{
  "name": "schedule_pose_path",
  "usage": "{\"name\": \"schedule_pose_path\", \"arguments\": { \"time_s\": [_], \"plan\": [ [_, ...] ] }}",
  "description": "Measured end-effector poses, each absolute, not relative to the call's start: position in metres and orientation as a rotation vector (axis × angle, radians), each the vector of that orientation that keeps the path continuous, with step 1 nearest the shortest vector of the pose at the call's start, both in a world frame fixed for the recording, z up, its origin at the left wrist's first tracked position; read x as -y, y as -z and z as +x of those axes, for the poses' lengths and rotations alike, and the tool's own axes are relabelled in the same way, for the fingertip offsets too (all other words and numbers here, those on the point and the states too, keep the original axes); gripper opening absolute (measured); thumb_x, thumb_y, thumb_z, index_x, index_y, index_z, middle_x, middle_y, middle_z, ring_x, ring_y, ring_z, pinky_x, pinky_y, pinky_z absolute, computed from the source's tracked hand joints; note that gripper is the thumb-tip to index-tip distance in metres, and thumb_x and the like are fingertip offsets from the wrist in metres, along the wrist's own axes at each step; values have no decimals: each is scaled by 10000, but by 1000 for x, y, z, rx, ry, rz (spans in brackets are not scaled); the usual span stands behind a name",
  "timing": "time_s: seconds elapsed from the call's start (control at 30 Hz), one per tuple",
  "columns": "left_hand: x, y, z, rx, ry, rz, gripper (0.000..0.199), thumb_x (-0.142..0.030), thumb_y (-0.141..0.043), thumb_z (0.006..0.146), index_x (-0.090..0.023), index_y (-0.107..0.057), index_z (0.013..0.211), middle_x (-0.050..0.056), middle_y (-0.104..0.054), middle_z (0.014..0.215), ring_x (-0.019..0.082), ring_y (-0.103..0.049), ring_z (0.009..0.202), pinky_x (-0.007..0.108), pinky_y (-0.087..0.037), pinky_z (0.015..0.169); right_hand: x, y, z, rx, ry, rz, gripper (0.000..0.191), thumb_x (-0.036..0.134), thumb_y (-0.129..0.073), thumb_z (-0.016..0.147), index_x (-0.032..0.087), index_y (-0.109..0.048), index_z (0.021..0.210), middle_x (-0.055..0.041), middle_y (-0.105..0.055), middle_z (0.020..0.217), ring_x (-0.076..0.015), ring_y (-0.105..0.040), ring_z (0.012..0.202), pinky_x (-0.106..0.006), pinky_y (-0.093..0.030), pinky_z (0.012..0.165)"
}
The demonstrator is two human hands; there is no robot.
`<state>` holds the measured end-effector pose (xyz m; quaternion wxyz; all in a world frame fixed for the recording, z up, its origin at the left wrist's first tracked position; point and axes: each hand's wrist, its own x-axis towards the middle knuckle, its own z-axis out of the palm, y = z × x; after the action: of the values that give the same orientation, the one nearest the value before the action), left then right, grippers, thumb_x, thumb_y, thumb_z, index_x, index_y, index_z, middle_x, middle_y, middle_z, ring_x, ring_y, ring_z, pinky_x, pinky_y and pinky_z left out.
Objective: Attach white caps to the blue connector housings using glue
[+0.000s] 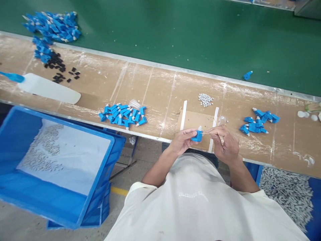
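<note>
Between the fingers of my left hand [183,140] is a small blue plastic part [197,136] with a white tip pointing up. My right hand [225,142] pinches a thin wooden stick [206,133], whose end meets the side of the blue part. Both hands hover over a cardboard piece [198,118] edged by two white strips. A little pile of small grey-white pieces [205,100] lies just beyond it. Blue parts of the same sort [259,121] are grouped to the right, and another heap of blue parts [124,114] lies to the left.
A green conveyor belt [160,30] runs along the far side, bearing a big blue pile [54,26]. Black pieces [56,63] and a white bottle-like object [50,88] lie at left. Blue crates [100,144] stand below the table; grey pieces [287,194] fill one at right.
</note>
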<state>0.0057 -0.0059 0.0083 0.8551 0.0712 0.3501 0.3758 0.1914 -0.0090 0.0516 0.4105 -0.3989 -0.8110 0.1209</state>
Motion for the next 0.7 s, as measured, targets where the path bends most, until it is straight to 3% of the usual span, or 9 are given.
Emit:
{"name": "schedule_pose_path", "arguments": {
  "time_s": [0.37, 0.7],
  "plan": [
    [5, -5, 6, -720, -809, 171, 445, -315, -962, 579, -91, -777, 917, 22, -712, 760, 83, -628, 622, 195, -543, 584, 7, -47, 193, 2132, -212, -987, 194, 124, -508, 1008, 238, -588, 1142, -73, -731, 924, -216, -690, 826, -371, -541, 725],
    [5, -2, 5, -745, -800, 163, 313, -225, -891, 673, -97, -771, 932, 30, -727, 784, 85, -632, 633, 200, -528, 603, 9, -49, 190, 2151, -243, -985, 210, 119, -512, 997, 261, -612, 1114, -57, -729, 909, -206, -684, 800, -342, -522, 699]
  ]
}}
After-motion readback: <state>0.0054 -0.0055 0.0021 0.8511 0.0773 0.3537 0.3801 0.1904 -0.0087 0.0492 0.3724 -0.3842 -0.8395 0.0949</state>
